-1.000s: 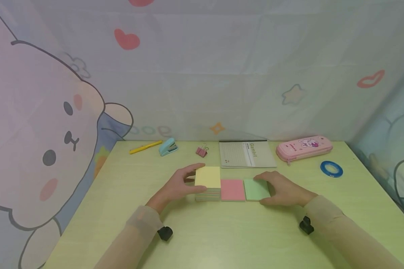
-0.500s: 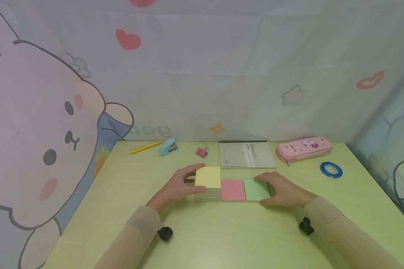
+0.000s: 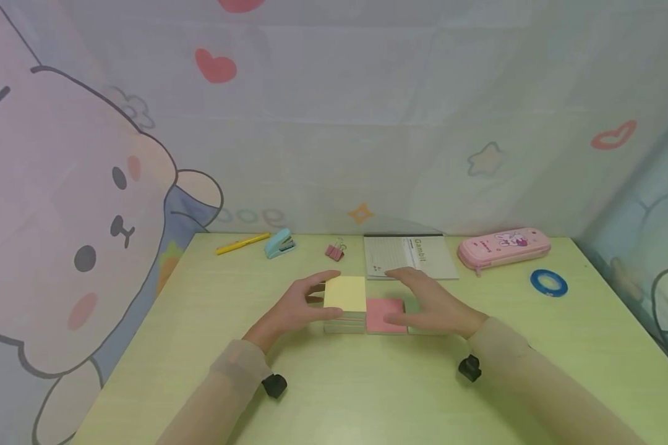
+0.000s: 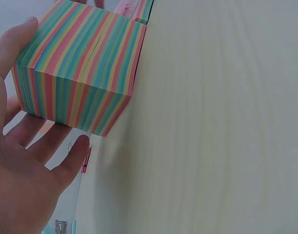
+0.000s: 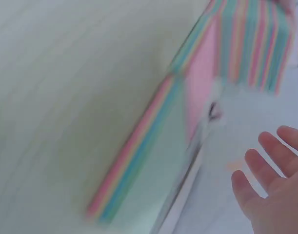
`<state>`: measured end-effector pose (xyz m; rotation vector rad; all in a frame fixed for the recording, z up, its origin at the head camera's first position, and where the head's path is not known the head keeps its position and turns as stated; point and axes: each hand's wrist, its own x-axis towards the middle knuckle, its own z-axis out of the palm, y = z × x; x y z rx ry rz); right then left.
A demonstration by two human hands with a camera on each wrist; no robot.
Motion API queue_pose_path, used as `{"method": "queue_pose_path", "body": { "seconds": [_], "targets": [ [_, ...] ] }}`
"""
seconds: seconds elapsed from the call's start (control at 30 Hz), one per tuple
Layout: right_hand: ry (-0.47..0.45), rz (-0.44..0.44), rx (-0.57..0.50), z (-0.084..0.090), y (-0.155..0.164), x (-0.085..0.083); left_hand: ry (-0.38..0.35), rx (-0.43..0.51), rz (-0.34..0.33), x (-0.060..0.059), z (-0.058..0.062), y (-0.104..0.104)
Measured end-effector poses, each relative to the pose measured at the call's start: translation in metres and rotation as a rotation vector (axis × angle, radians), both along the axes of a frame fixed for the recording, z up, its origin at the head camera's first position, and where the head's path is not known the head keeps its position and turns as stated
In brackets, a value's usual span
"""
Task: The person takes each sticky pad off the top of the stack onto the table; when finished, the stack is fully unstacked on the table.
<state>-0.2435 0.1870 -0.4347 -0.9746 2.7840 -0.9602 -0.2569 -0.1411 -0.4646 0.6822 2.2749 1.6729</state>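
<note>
So, working left to right across the table (image 3: 211,371):

- Left hand (image 3: 292,309) sits at 9 o'clock of the tall sticky note block (image 3: 344,303), fingers spread loose and curved along its far side and thumb on the near side, steadying it without really squeezing.
- That block has a yellow top and rainbow striped sides, and stands mid-table just in front of the notebook (image 3: 409,256).
- Touching it at 3 o'clock is the thin pink pad (image 3: 383,312), lying flat.
- Right hand (image 3: 431,306) hovers open over the pink pad, fingers straight, covering most of the green pad (image 3: 413,307) beside it.
- To do this well, I'd say keep the left hand bracing the tall block so it doesn't slide, and bring the right fingers down flat on the pad's edge, since thin pads fan out easily.
</note>
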Motion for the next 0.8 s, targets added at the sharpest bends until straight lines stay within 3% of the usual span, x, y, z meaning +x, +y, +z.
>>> {"method": "queue_pose_path", "body": {
  "seconds": [0.4, 0.63, 0.8],
  "targets": [
    [0.066, 0.187, -0.121, 0.008, -0.062, -0.003, 0.03, -0.003, -0.012, 0.0, -0.002, -0.001],
    [0.069, 0.122, -0.051, 0.007, -0.07, -0.005, 0.033, 0.006, -0.024, 0.001, -0.001, -0.002],
    [0.08, 0.123, -0.041, 0.005, -0.07, -0.008, 0.044, -0.005, -0.027, 0.0, -0.003, -0.003]
  ]
}}
